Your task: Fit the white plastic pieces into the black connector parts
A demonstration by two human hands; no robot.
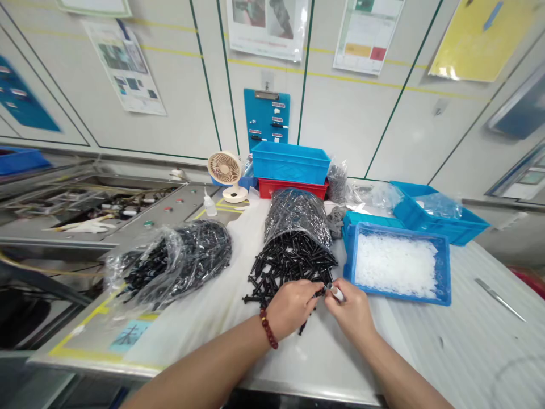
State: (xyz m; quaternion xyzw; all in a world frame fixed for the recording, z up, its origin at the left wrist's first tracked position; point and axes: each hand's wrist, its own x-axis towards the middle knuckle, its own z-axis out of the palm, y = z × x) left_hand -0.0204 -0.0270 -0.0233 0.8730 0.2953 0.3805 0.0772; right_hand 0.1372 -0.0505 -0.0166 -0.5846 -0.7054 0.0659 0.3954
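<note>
My left hand [292,307], a red bead bracelet [268,328] on its wrist, is closed around small black plastic parts at the near edge of a spilled black pile [289,262]. Right beside it, my right hand [351,309] pinches a small white cylindrical piece [337,293]; the two hands meet fingertip to fingertip. The pile pours out of a clear plastic bag [298,213] lying behind it. A blue tray [445,272] of white translucent pieces sits just right of my right hand.
A second clear bag of black parts [170,261] lies at the left. Behind stand stacked blue [290,162] and red bins [293,188], a small beige fan [225,173], a dropper bottle [209,204] and another blue bin [438,218]. Metal tweezers [500,299] lie at the right. A machine panel [128,207] borders the left.
</note>
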